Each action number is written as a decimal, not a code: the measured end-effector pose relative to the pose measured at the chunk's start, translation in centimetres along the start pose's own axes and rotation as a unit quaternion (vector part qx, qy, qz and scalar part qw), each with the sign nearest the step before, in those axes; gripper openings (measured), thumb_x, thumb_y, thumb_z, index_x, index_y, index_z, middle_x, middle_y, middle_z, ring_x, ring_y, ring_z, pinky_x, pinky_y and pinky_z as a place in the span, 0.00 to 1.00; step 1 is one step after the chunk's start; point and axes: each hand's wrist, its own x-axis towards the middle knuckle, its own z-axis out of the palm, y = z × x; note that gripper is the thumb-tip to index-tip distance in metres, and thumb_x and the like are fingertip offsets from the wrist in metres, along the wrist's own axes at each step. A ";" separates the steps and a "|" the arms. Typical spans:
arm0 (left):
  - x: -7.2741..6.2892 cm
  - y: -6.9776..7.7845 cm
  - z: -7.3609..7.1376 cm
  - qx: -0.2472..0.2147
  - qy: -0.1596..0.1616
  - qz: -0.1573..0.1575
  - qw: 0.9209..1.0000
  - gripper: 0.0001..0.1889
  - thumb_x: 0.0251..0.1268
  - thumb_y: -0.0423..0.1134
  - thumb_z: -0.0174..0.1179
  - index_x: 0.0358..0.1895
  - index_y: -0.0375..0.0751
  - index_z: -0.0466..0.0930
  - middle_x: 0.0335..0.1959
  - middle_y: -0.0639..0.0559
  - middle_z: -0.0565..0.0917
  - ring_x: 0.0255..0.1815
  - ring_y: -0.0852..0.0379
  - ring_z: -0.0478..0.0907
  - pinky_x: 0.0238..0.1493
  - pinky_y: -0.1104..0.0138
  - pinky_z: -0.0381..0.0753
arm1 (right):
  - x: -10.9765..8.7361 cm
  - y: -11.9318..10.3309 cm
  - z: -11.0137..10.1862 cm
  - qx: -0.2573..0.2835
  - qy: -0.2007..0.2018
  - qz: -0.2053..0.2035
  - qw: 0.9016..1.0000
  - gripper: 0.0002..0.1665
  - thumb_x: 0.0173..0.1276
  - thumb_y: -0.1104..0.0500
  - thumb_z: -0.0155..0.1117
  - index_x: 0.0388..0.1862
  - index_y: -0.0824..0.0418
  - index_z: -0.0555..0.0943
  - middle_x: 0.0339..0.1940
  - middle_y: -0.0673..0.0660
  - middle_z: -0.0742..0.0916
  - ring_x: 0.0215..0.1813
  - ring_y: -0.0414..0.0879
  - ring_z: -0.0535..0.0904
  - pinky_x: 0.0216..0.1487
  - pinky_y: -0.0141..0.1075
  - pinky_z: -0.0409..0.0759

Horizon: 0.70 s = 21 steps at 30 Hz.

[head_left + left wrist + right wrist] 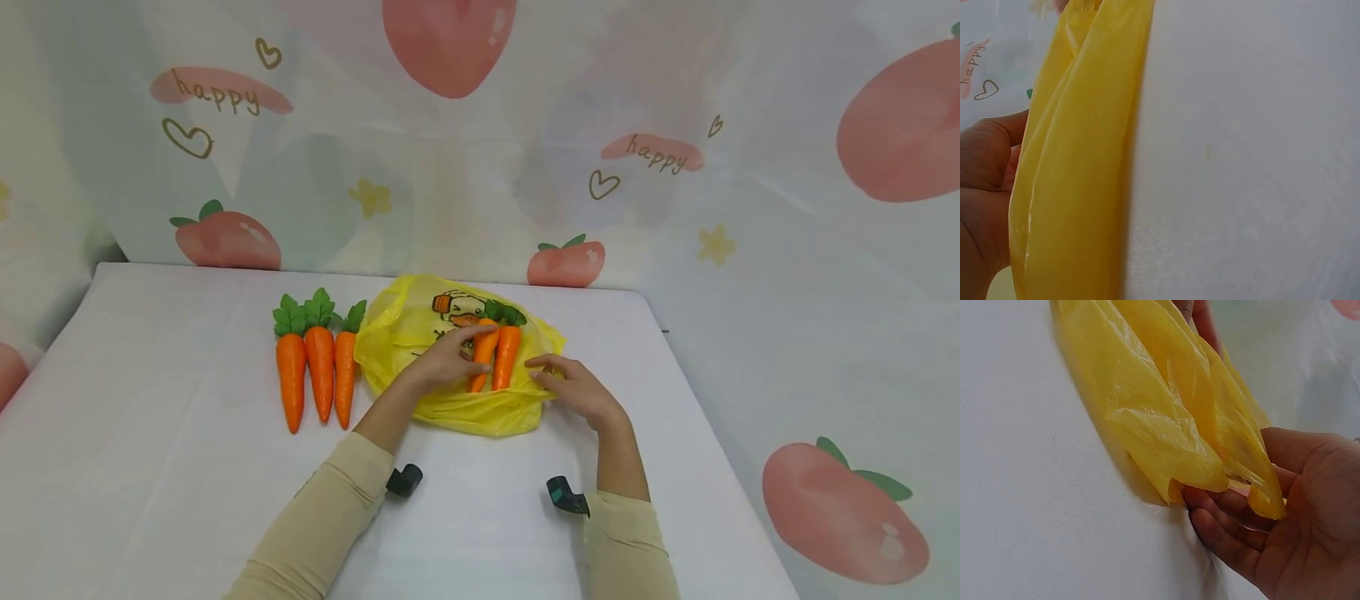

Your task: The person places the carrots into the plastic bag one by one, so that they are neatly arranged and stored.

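Beige sleeves (315,508): nearest, over the white table (187,508).
Loose carrots (320,371): three, side by side.
Left hand (444,360): finger and thumb lie across the left bagged carrot (486,350); if they grip, I cannot tell.
Yellow bag (480,415): two carrots, tips behind its front edge.
Right hand (581,392): holds the bag's right edge.

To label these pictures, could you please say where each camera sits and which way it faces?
Head: on the head, facing forward and down at bag and carrots; left hand, right hand and sleeves show.
Left wrist: worn there, facing the bag's side; left hand partly shows.
Right wrist: worn there, facing the bag's edge; right hand shows.
Shared: both wrist views show bag and table.
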 end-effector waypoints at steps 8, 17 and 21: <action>0.0 -0.5 0.1 0.018 0.004 0.004 1.000 0.34 0.70 0.31 0.67 0.76 0.58 0.71 0.71 0.47 0.71 0.48 0.47 0.76 0.45 0.62 0.80 | 0.1 0.1 0.0 -0.004 0.002 0.004 1.000 0.22 0.81 0.52 0.57 0.66 0.59 0.80 0.70 0.63 0.76 0.67 0.59 0.68 0.72 0.61 0.63; 0.3 -0.9 0.3 0.011 0.018 0.012 1.000 0.37 0.69 0.29 0.68 0.78 0.57 0.68 0.64 0.46 0.74 0.41 0.49 0.75 0.38 0.64 0.79 | 0.0 0.0 0.0 0.001 0.000 0.006 1.000 0.21 0.81 0.52 0.57 0.66 0.60 0.80 0.70 0.63 0.76 0.67 0.59 0.68 0.72 0.60 0.63; 0.3 -1.0 0.3 0.012 0.020 0.012 1.000 0.37 0.69 0.30 0.68 0.78 0.57 0.68 0.61 0.45 0.75 0.42 0.49 0.75 0.39 0.64 0.78 | 0.0 0.0 0.0 0.003 0.000 0.006 1.000 0.21 0.81 0.53 0.56 0.66 0.59 0.80 0.69 0.63 0.77 0.68 0.59 0.67 0.72 0.61 0.62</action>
